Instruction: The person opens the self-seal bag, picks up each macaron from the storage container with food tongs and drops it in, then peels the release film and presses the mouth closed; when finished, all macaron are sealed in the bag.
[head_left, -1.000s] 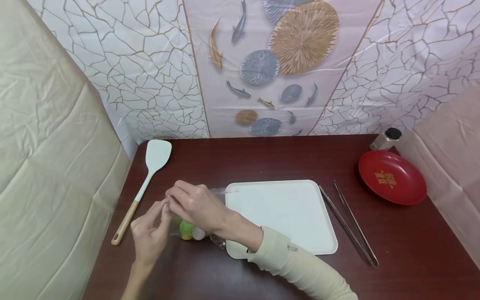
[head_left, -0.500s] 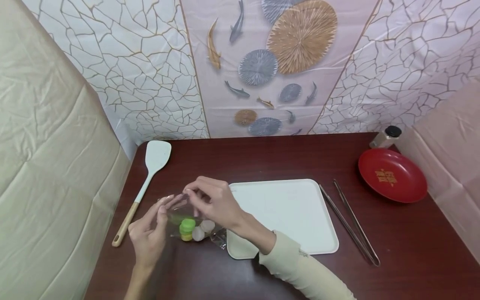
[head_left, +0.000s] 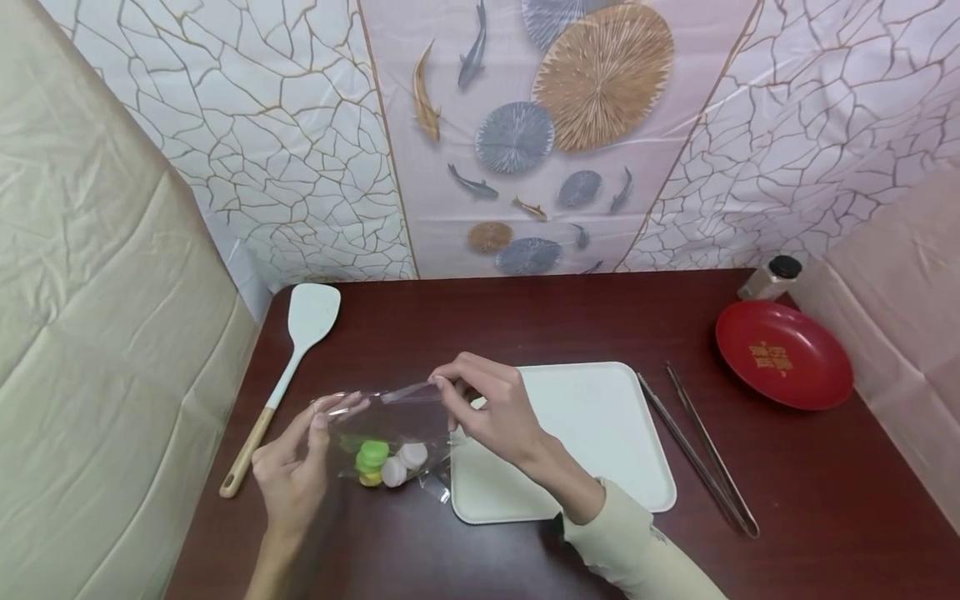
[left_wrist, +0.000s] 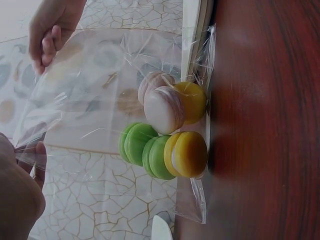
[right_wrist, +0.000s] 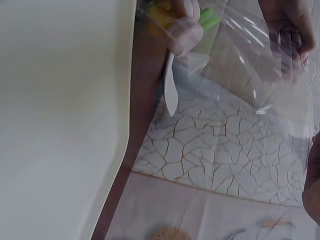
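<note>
A clear plastic bag [head_left: 408, 417] stands upright on the table, pulled wide along its top edge. Inside, at the bottom, lie several macarons: green [left_wrist: 159, 157], yellow [left_wrist: 192, 154] and pale pinkish ones [left_wrist: 164, 110]. My left hand [head_left: 292, 477] pinches the bag's upper left corner between thumb and fingers. At the upper right end, my right hand [head_left: 497, 410] pinches the rim, its lower fingers curled. Part of the left hand's fingers shows through the film in the right wrist view.
A white tray [head_left: 592, 442] lies right of the bag, partly under the right forearm. Metal tongs [head_left: 701, 450], a red plate [head_left: 783, 354] and a black-lidded jar [head_left: 771, 277] are farther right. A white spatula with a wooden handle [head_left: 281, 383] lies left.
My right hand has moved right, away from the left hand, stretching the bag's top edge between them. The left hand stays nearly in place. The macarons have come into fuller view.
</note>
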